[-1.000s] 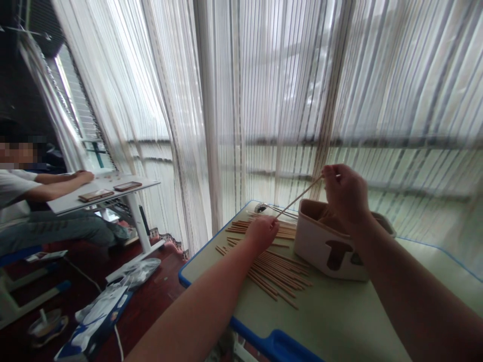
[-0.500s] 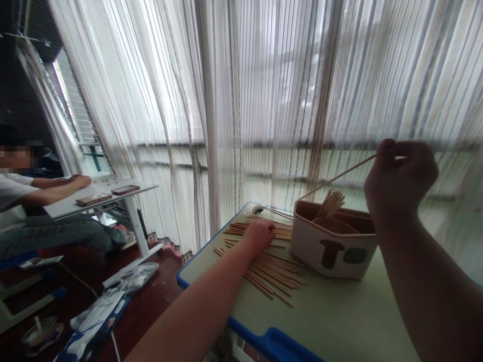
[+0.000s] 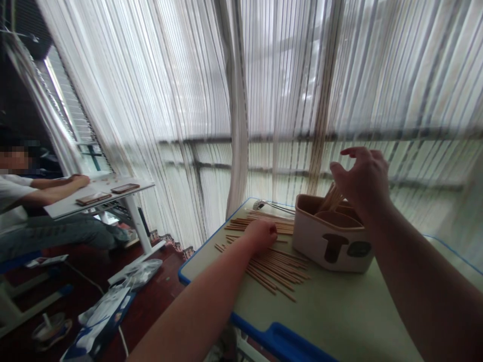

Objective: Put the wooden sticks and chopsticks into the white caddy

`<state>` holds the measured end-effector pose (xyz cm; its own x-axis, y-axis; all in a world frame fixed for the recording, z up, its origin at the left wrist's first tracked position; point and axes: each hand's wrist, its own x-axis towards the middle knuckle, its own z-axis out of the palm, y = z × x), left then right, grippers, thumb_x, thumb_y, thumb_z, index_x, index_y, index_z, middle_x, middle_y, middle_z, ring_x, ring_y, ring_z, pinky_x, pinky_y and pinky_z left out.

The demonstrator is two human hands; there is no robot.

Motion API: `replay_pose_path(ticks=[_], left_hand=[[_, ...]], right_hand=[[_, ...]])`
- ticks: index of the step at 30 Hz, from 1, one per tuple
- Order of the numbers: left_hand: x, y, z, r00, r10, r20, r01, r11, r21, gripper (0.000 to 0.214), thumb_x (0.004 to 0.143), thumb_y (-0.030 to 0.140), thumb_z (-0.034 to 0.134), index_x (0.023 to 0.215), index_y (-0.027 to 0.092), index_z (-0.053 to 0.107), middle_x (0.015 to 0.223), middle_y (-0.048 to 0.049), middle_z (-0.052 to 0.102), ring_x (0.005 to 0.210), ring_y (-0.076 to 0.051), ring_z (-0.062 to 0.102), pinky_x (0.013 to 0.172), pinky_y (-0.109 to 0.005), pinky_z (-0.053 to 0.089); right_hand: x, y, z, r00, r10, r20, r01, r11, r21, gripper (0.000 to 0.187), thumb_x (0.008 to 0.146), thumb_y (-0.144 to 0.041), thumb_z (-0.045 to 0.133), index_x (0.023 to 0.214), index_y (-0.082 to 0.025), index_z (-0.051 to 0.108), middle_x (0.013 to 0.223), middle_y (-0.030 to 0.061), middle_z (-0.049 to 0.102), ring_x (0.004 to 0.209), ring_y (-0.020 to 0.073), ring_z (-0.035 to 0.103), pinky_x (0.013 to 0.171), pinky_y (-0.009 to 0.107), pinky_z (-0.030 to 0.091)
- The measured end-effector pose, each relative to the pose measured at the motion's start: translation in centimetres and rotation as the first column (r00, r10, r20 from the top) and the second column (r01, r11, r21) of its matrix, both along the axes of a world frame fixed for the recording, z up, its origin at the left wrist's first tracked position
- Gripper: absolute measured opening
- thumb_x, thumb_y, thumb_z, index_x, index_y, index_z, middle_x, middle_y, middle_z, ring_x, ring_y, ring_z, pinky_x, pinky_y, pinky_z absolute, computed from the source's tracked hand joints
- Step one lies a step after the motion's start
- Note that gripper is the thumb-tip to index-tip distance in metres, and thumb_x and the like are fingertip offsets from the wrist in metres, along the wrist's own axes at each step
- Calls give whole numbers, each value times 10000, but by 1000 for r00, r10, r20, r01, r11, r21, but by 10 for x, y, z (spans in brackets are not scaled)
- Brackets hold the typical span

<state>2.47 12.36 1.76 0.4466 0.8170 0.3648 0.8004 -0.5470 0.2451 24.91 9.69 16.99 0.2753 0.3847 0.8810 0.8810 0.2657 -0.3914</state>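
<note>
My left hand (image 3: 261,235) lies curled over a spread of thin brown chopsticks (image 3: 271,274) on the table. Its fingers are bent closed, and what they hold, if anything, is hidden under the hand. One stick pokes out from beside the fingers. My right hand (image 3: 362,176) hovers over a white holder (image 3: 313,247) with a tan inside, thumb and fingers apart and nothing seen between them. A bundle of lighter sticks (image 3: 329,197) stands tilted in the holder, partly covered by the right hand.
A metal skimmer (image 3: 260,204) lies at the table's far edge, close to the curtain (image 3: 279,100). The green table (image 3: 339,311) has a blue rim. At the left, a person (image 3: 56,188) sits at a white table (image 3: 62,208). Plastic bags (image 3: 139,276) lie on the floor.
The long stick in my right hand has left its fingers, which have spread. That hand came down and left to the holder. My left hand stays over the chopsticks.
</note>
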Motion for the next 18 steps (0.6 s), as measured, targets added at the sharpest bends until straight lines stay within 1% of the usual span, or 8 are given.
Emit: replay_pose_path(ticks=[3,6,8,11,13,16,18], left_hand=[[-2,-1,-2,998,-8,-57,6,999,-33,203,712,258,556,820,172,704,837,-53,673,779,-177,597,755,-270,476],[-3,-1,-3,997,-26,-71,24,999,-30,206,694,274,579,824,178,706,854,-60,663,780,-187,600,748,-280,486],[-3,-1,-3,996,-27,-81,24,999,-36,202,696,253,571,830,184,707,854,-59,661,783,-191,605,753,-288,491],[-2,1,-3,994,-29,-103,24,999,-45,205,722,199,531,829,186,706,857,-59,666,804,-191,613,780,-294,494],[-1,2,-3,994,-39,-106,36,999,-29,207,749,193,513,835,181,701,880,-67,666,836,-196,615,811,-302,492],[0,3,-4,996,-43,-78,44,999,7,220,802,182,473,860,170,684,927,-82,661,885,-199,612,853,-316,483],[1,4,-4,998,-36,-45,37,999,24,232,839,180,440,887,165,666,950,-88,656,908,-198,609,868,-326,478]], right_hand=[[-5,-5,2,1000,-11,4,11,1000,-4,365,723,-375,541,1041,-204,598,1074,126,543,1040,262,463,913,440,352],[-10,-10,2,1000,-24,18,25,999,-23,385,729,-381,552,1064,-197,600,1110,146,532,1044,276,458,901,440,349],[-13,-11,1,999,-17,33,17,1000,-14,374,738,-369,551,1061,-187,598,1101,149,530,1038,274,456,896,441,345],[-15,-8,-2,999,-11,53,11,1000,-6,348,744,-353,551,1046,-185,598,1095,145,533,1025,267,458,890,442,346],[-15,-5,-5,998,-21,57,23,999,-32,355,746,-363,552,1052,-188,595,1113,146,537,1012,267,462,875,436,354],[-16,-3,-7,996,-70,51,73,994,-77,400,763,-397,529,1099,-183,565,1102,148,564,978,272,480,835,438,368],[-17,-4,-8,991,-112,77,121,985,-122,430,781,-427,497,1129,-178,544,1068,146,590,955,283,501,814,449,374]])
